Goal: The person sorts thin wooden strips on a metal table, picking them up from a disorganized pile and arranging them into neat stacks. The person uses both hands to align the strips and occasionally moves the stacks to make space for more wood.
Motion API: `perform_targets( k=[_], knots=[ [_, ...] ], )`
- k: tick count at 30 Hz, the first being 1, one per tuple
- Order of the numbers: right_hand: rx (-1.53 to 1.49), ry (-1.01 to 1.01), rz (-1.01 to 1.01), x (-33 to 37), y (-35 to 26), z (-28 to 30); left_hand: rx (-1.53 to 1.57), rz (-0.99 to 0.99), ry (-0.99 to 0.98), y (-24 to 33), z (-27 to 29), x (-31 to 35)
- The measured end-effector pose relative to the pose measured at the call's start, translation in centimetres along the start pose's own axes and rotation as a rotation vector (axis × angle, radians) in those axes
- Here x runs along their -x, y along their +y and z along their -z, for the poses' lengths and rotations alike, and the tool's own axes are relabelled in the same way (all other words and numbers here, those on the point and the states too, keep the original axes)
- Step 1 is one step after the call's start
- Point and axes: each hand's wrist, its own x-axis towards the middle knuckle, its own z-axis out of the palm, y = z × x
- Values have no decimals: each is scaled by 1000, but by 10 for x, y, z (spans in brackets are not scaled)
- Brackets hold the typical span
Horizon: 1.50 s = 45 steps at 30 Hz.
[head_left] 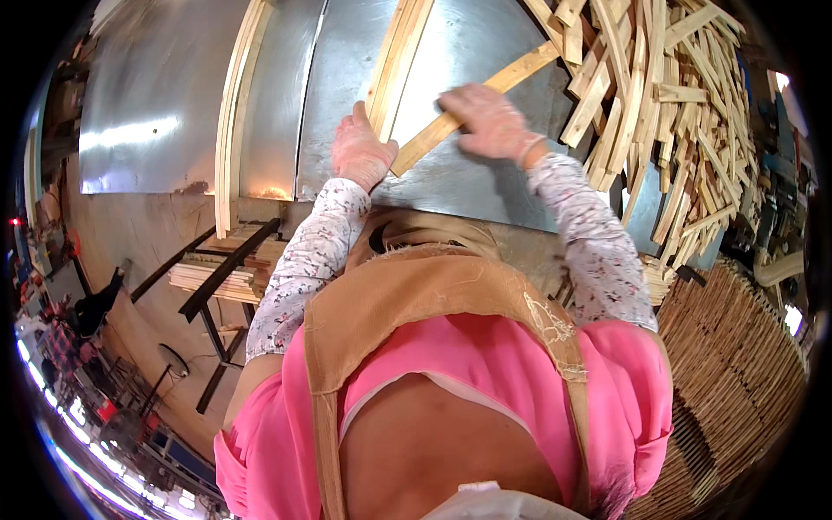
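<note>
My left hand point(362, 151), in a pale glove, is closed around the near end of a few long wooden strips point(400, 65) lying side by side on the metal tabletop point(338, 95). One single wooden strip point(426, 145) lies slantwise, its near end close to my left fingers and its far end toward the pile. Across its middle is my right hand point(490, 121), also gloved and slightly blurred, with thumb and fingers on either side of the strip.
Another row of long strips point(232, 121) crosses the table at left, jutting past its near edge. A loose pile of wood strips point(659, 104) covers the right side. Below left stand a black metal frame point(227, 273) and stacked boards point(217, 279); at lower right, stacked strips point(737, 364).
</note>
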Motion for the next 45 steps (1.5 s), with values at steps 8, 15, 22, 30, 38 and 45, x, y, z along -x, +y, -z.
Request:
perform_targets(
  k=[8,15,22,30,38,45],
  knots=[
    [146,-56,-47,-31,85,28,924,-279,-183,-152,55,16],
    [14,70,-136,-135,82,66,1715,-283,-413,-96,96,27],
    [-373,239,-465,-152,10,-4,2048,-113,-549,-61,21,23],
    [-311,319,-437,-109,-61,-61,872,-202,-293,-79,-14,26],
    [-602,59,-374,-119,-68,-66,6,-96,274,-60,0,-7],
    [208,341,-705,-56,150,14,-162,-55,253,-40,-4,-5]
  ],
)
